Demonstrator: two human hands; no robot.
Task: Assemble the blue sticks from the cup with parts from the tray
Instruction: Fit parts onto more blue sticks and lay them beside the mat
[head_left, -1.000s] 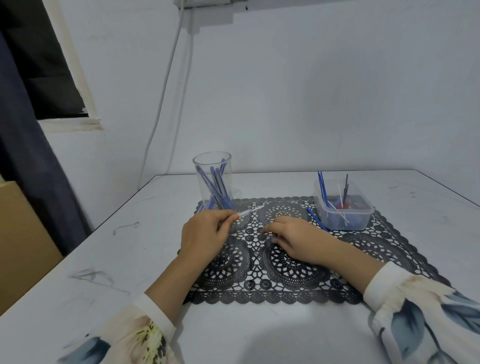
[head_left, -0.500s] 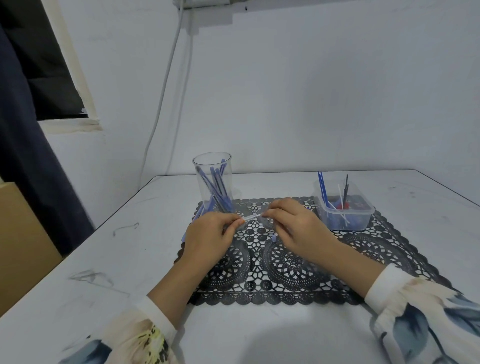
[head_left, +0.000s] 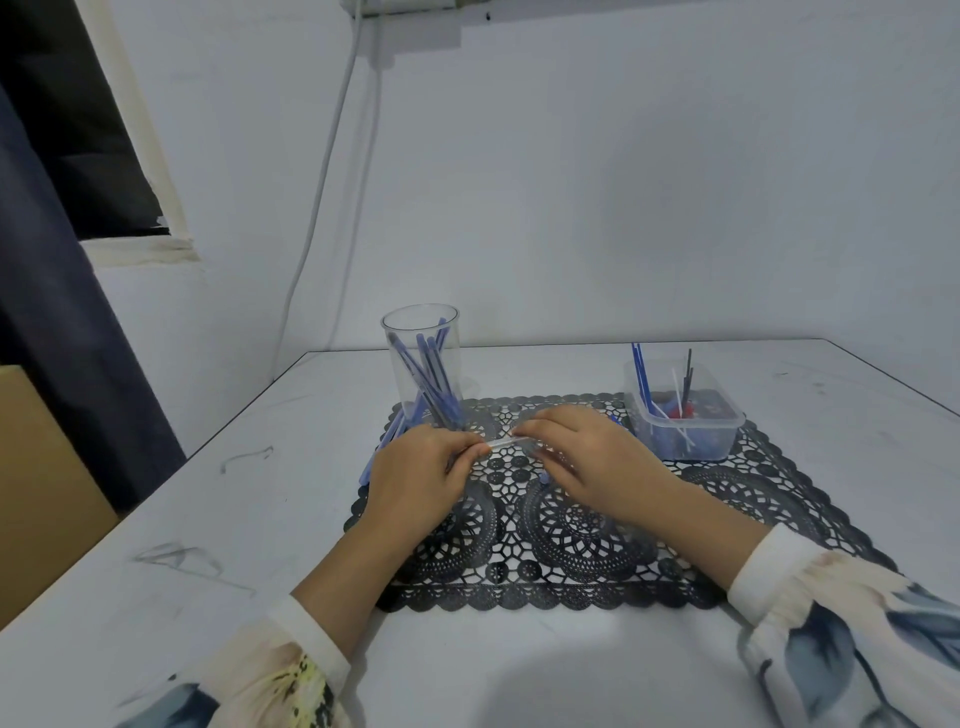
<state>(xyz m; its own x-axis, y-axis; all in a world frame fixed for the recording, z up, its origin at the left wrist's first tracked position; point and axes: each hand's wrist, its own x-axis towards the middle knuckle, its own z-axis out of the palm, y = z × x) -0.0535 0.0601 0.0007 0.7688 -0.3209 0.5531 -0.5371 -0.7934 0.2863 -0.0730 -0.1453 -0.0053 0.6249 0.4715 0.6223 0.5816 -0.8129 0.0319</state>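
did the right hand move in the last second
Yes: the right hand moved up the mat toward the cup, reaching the clear tube the left hand holds.

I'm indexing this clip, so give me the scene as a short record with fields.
left hand: pinches one end of a thin pale stick
right hand: pinches its other end
cup: clear, upright, blue sticks inside, far left of mat
tray: clear, far right of mat, holds mixed thin sticks
mat: black lace, on white table
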